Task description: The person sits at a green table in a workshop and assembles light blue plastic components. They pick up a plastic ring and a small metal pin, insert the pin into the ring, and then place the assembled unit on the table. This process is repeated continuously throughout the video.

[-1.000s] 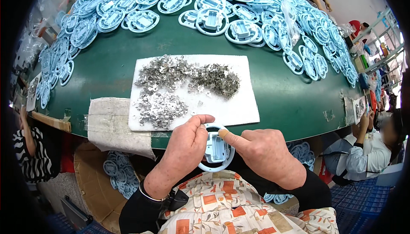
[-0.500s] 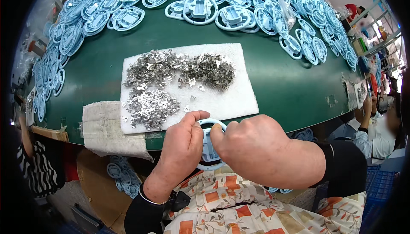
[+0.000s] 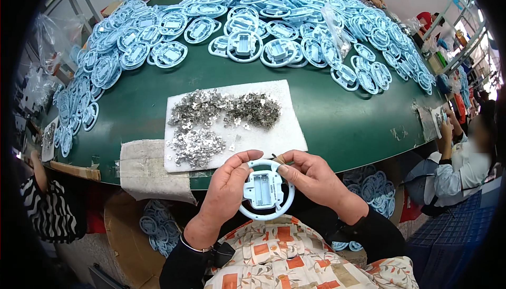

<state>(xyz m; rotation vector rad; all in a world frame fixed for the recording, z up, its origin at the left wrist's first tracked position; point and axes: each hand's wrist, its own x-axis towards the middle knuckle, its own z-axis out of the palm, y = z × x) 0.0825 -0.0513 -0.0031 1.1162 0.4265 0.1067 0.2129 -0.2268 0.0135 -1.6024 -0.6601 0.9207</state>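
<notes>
A light blue plastic wheel-shaped part [image 3: 262, 216] faces me just beyond the table's near edge, above my lap. Its round rim surrounds a block with a rectangular battery compartment. My left hand [image 3: 227, 186] pinches the rim at the upper left. At the upper right, my right hand [image 3: 312, 177] grips the rim with thumb and fingers. A small dark bit shows by the right fingertips, too small to name. Ahead of both hands, small silvery metal clips [image 3: 197, 147] lie in heaps on a white foam sheet [image 3: 258, 144].
A large pile of similar blue wheels [image 3: 245, 44] covers the far side of the green table [image 3: 348, 125]. Left of the foam lies a worn cloth [image 3: 141, 165]. Below the table, a cardboard box [image 3: 124, 231] and more wheels [image 3: 377, 191] show. Co-workers sit around the table.
My right hand has turned and drawn back to the rim's upper right, uncovering the wheel's compartment. My left hand keeps its hold. The view has shifted, showing more of the far table.
</notes>
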